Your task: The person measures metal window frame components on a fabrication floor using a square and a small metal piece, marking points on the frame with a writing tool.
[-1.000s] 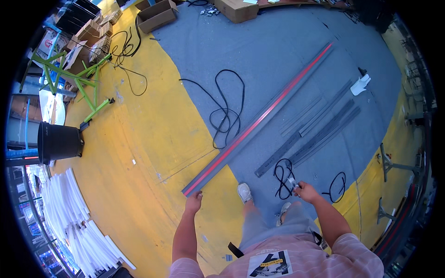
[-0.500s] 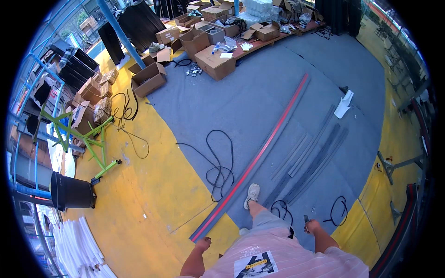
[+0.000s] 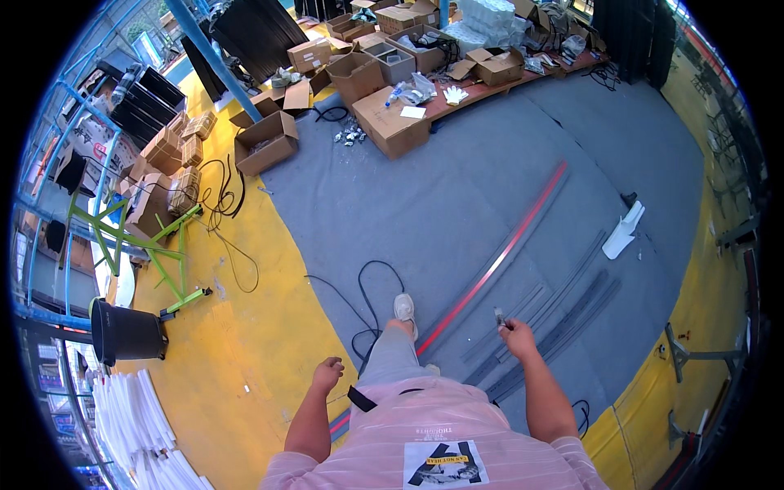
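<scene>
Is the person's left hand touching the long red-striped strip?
Apart: the head view shows yellow floor between the left hand and the red-striped strip.

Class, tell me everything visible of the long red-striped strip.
The long, slim strip is dark grey with a glossy lengthwise red band; metal or plastic, unclear. It lies on grey flooring, slanting toward upper right. The person's body hides part; a short piece shows beside the left forearm, over yellow floor. Neither left hand nor right hand touches it.
</scene>
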A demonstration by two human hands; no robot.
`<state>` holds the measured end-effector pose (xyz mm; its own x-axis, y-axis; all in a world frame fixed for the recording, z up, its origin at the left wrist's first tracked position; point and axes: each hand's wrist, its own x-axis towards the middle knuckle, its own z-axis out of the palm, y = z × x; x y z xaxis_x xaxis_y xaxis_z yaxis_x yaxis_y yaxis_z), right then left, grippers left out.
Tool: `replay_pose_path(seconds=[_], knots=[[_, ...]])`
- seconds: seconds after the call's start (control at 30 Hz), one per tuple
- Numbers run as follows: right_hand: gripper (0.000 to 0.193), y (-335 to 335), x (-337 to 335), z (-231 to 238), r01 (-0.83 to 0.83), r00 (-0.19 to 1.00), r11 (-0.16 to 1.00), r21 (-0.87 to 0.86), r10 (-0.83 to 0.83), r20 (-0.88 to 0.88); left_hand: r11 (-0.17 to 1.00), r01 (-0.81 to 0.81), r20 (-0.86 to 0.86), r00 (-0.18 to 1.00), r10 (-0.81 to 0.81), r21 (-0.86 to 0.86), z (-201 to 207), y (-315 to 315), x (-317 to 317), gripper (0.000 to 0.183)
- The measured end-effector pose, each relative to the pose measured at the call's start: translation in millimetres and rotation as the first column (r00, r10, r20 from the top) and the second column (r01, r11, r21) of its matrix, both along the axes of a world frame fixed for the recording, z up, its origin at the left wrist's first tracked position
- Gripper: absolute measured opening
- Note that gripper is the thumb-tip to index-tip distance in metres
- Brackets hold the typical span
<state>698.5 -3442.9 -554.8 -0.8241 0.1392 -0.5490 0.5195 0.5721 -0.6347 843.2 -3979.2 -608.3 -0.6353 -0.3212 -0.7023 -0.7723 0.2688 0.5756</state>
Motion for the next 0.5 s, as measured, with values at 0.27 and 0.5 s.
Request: replay_pose_path(seconds=[0.27, 0.5], knots=[[0.031, 50, -135, -74, 0.241, 0.963, 0.970, 0.043, -0.245, 0.116, 0.930, 0.366, 0.215, 0.907, -0.361, 0.019, -70, -3, -238, 0.039], [0.026, 103, -175, -48, 0.598, 0.722, 0.792, 0.123, -0.599, 0.346, 0.982, 0.172, -0.041, 0.984, -0.176, -0.084, -2, -36, -547, 0.038]])
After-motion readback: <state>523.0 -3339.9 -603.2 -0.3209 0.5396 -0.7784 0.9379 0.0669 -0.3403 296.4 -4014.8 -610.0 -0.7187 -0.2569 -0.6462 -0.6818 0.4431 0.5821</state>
